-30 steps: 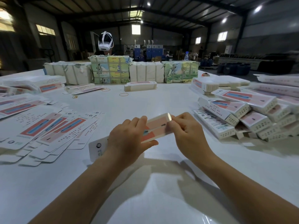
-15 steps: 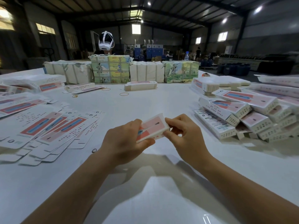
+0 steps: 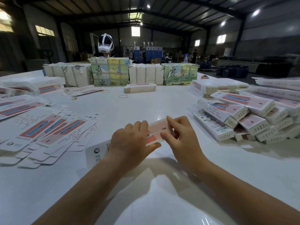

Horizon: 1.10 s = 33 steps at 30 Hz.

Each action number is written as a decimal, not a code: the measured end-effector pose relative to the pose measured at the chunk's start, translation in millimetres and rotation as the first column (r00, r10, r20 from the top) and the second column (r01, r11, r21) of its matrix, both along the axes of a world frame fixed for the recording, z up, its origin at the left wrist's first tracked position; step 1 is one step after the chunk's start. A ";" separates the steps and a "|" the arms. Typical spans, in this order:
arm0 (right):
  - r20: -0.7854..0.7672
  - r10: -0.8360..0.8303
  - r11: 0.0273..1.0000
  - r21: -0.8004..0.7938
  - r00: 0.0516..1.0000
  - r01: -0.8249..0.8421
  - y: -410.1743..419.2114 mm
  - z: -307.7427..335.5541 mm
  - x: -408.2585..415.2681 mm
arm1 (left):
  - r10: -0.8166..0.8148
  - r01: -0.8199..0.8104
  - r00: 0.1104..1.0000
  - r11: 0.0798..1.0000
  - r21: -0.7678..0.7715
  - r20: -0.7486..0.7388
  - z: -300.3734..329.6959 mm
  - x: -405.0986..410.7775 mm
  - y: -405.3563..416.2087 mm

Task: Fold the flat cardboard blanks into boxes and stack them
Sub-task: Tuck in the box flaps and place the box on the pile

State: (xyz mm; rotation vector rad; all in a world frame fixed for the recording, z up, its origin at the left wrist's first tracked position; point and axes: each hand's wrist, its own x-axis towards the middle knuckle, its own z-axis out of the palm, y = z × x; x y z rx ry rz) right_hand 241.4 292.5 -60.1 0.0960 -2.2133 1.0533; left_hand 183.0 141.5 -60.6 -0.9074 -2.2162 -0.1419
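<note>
Both hands, left hand (image 3: 131, 142) and right hand (image 3: 181, 137), grip the half-folded box (image 3: 158, 132); it's dropped flatter since, so the fold's closing up.

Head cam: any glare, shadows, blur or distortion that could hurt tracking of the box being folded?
Head view: ceiling lamps glare off the glossy white table, brightest near the bottom edge; soft arm shadows fall below the left hand and right hand; the pink box is fairly sharp but largely covered; wide-angle bending and blur at the right edge; dim hall behind.
</note>
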 end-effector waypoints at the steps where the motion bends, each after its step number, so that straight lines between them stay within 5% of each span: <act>1: 0.004 0.037 0.999 -0.036 0.999 -0.037 0.5 1.3 0.1 | 0.014 -0.017 0.997 0.999 0.040 0.069 0.5 -1.0 -1.7; 5: -0.051 0.083 0.988 -0.125 0.995 -0.089 1.8 3.1 -0.2 | 0.024 -0.076 0.946 0.986 0.148 0.324 0.8 -9.8 -10.9; 13: -0.160 -0.020 0.999 0.039 0.987 0.026 3.1 -2.2 0.2 | -0.031 -0.014 0.904 0.995 0.101 0.427 4.0 -11.3 -16.0; 19: -0.089 -0.014 0.984 0.174 0.996 0.029 8.5 -1.8 -3.9 | -0.006 -0.019 0.911 0.998 0.056 0.411 6.3 -14.6 -22.2; 24: 0.075 0.138 0.917 0.368 0.988 -0.156 17.3 -4.8 -6.9 | 0.004 0.008 0.931 0.999 -0.032 0.364 5.7 -15.0 -20.3; 33: 0.057 0.144 0.803 0.577 0.988 -0.150 10.5 -11.1 -10.0 | -0.079 0.104 0.905 0.994 -0.037 0.419 1.4 -17.3 -22.4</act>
